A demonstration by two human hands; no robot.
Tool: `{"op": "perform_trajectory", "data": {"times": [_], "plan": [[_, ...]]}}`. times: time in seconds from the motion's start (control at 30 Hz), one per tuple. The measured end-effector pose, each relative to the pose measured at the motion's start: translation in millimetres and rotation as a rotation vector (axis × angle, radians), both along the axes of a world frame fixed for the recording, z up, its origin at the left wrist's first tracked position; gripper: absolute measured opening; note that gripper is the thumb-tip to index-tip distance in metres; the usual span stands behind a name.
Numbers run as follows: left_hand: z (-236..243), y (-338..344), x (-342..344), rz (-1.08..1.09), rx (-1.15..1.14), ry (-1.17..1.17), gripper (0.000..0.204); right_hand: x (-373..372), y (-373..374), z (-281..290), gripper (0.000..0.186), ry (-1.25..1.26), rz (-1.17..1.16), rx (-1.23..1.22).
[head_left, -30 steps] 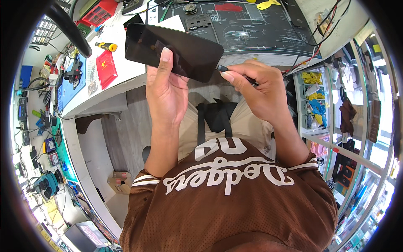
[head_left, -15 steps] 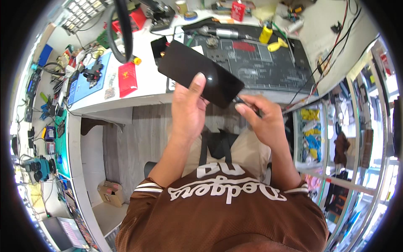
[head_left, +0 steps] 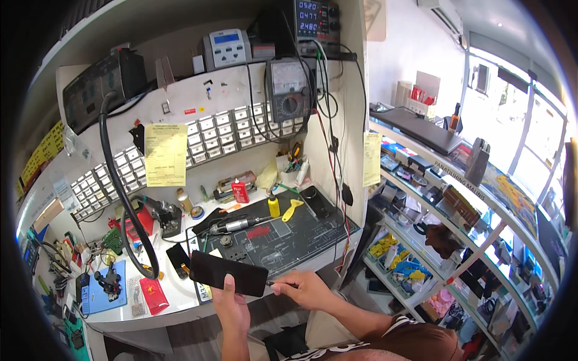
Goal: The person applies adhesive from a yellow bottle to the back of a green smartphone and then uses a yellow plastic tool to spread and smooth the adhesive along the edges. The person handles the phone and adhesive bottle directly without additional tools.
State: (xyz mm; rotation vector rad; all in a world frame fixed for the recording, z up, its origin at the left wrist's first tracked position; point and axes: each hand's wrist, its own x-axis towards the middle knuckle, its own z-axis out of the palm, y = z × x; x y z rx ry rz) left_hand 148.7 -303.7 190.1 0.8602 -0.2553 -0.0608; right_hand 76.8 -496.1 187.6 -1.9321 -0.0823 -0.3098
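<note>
My left hand [head_left: 232, 308] holds a black smartphone [head_left: 244, 274], glossy screen up, over the front edge of the bench. The thumb lies across the lower edge of the screen, while the other fingers are hidden underneath. At the phone's right end, my right hand [head_left: 306, 289] pinches a small dark piece [head_left: 271, 283] that looks like a cable plug. Whether it sits fully in the phone cannot be made out. Just beyond the phone's left end, another dark phone part [head_left: 179, 257] lies on the white bench top.
A black work mat [head_left: 283, 246] carries a yellow bottle [head_left: 274, 206], a yellow scraper [head_left: 292, 210] and a silver handheld tool [head_left: 233, 225]. Left are a red packet [head_left: 155, 295] and a blue mat [head_left: 123, 283]. A black hose [head_left: 117, 180] hangs in front. Glass shelves [head_left: 433, 240] stand right.
My view has tilted up and turned right, bringing the wall drawers, meters and shelves into sight. Both hands still hold the phone and the dark piece at its end.
</note>
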Motion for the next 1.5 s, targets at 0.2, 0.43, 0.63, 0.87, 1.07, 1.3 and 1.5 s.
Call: {"op": "perform_trajectory", "data": {"times": [0.2, 0.43, 0.63, 0.87, 1.07, 1.3, 1.5], "plan": [[4, 1, -9, 0.004, -0.022, -0.009, 0.055, -11, 5, 13, 0.028, 0.075, -0.016, 0.003], [7, 5, -16, -0.003, -0.035, 0.003, 0.054, -16, 8, 12, 0.025, 0.067, -0.008, -0.018], [3, 9, -18, -0.018, -0.012, -0.020, 0.050, -20, 11, 18, 0.025, 0.081, -0.015, -0.041], [1, 15, -22, -0.029, -0.023, -0.020, 0.051, -23, 17, 18, 0.025, 0.085, -0.013, -0.007], [4, 19, -17, -0.064, -0.027, 0.010, 0.051, -29, 20, 22, 0.026, 0.099, -0.014, 0.027], [9, 35, -14, 0.000, -0.062, -0.007, 0.046, -31, 22, 26, 0.037, 0.126, 0.002, -0.006], [8, 33, -14, -0.044, -0.088, 0.008, 0.046, -25, 23, 20, 0.021, 0.040, -0.005, 0.032]]}}
